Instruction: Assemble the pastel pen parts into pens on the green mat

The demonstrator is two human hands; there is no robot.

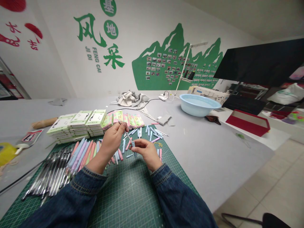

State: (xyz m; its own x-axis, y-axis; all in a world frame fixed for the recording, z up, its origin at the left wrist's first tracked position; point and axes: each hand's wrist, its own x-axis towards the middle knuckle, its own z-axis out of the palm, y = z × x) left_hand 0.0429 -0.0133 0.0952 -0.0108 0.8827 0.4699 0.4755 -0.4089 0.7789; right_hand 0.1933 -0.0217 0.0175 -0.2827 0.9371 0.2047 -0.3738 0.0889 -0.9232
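Observation:
Above the green cutting mat (pixel 128 196), my left hand (pixel 111 141) is closed in a pinch on a thin pale stick that looks like a pen refill (pixel 128 136). The stick slants down to a short light-blue pen barrel (pixel 133 144), which my right hand (pixel 146 152) grips between thumb and fingers. Whether the tip sits inside the barrel or only touches it, I cannot tell. Around my hands lie several loose blue, pink and purple pen parts (pixel 151 133). Left of my left hand are a row of pastel pens (pixel 80 153) and a heap of clear pens with dark parts (pixel 51 172).
Stacked white-green boxes (pixel 79 120) and pink-yellow boxes (pixel 123 117) stand beyond the mat. A glue tube (pixel 29 138) and yellow tape roll (pixel 7 153) lie left. Further back are crumpled cloth (pixel 129 98), a blue basin (pixel 198 106) and a red box (pixel 248 123).

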